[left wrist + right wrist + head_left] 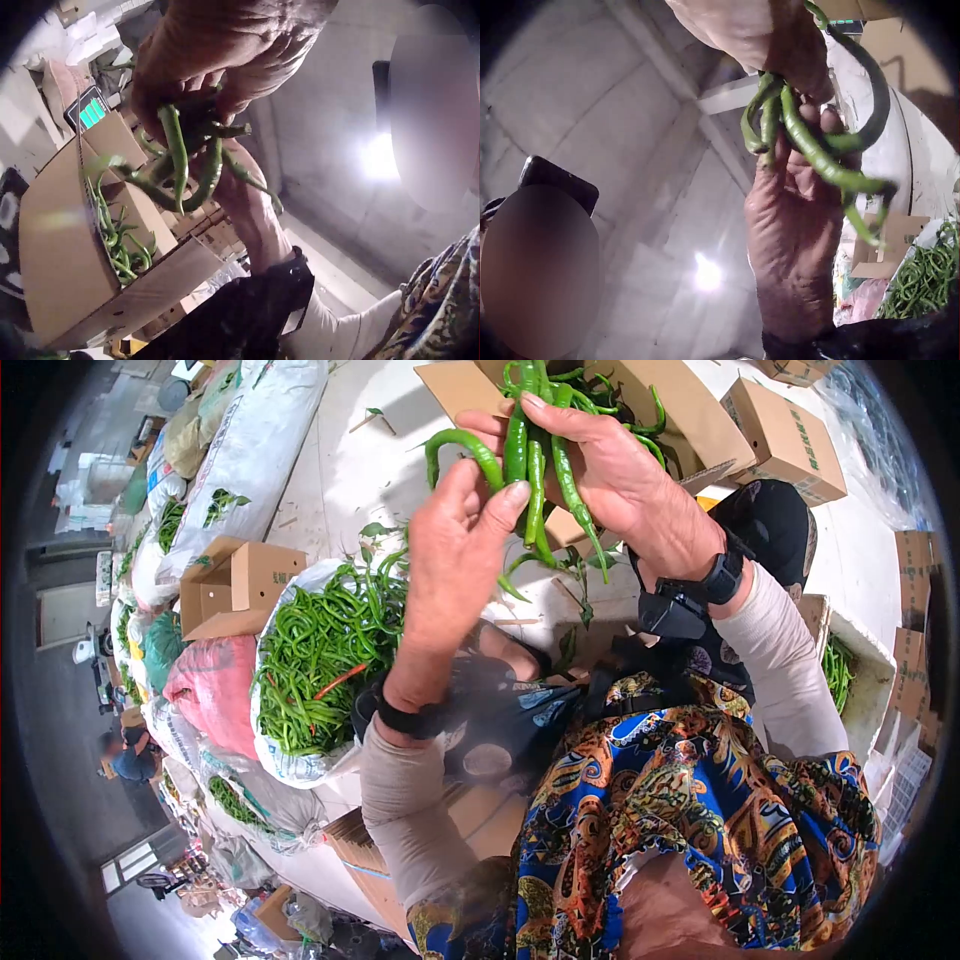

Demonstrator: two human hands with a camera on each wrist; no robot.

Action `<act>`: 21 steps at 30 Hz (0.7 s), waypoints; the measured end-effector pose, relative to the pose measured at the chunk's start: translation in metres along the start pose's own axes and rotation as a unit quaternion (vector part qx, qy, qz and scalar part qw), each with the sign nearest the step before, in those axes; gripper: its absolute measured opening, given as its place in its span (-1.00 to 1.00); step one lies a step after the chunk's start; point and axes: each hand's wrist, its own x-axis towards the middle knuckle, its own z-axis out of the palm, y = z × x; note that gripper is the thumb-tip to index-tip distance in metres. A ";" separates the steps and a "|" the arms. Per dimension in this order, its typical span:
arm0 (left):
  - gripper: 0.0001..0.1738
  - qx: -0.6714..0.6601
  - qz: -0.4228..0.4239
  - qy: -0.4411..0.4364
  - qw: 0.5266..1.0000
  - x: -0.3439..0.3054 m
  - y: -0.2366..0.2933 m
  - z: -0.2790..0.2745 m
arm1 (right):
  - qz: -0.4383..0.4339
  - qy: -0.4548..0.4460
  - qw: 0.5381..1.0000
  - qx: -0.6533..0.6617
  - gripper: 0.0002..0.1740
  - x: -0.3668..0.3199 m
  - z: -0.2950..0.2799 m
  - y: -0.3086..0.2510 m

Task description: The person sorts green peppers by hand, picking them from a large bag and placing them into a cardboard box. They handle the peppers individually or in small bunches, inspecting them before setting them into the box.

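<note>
Gripping a bunch of green peppers [515, 455] btwn both hands, a person reaches fwd w/ forearms in pale sleeves [410, 810] angled inward. R hand [625, 470] clasps it, thumb over the top, fingers behind; L hand [455, 555], fingers bent, pinches the near side, one curved pepper [455, 442] arching out past its fingers. Pepper tips hang from the grip back twd the wearer. Just beyond the fingers gapes an open carton [690, 395], more peppers [124, 244] inside, one flap [452, 388] jutting out left of the fingertips; another carton [790, 445] sits right of the R fingers. Left of the L fingers, pale floor [350, 480] gives side room; nr the L wrist, a white sack [303, 767] heaped w/ peppers bounds it.
</note>
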 end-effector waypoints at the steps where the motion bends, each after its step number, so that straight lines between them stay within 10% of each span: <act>1: -0.73 -0.077 -0.018 -0.004 0.997 0.000 0.000 -0.001 | 0.002 0.001 0.999 -0.049 -0.51 0.000 -0.003 -0.001; 21: -0.77 -0.314 -0.156 -0.071 0.934 -0.002 -0.007 -0.002 | 0.081 0.012 0.991 -0.103 -0.60 -0.004 -0.016 0.017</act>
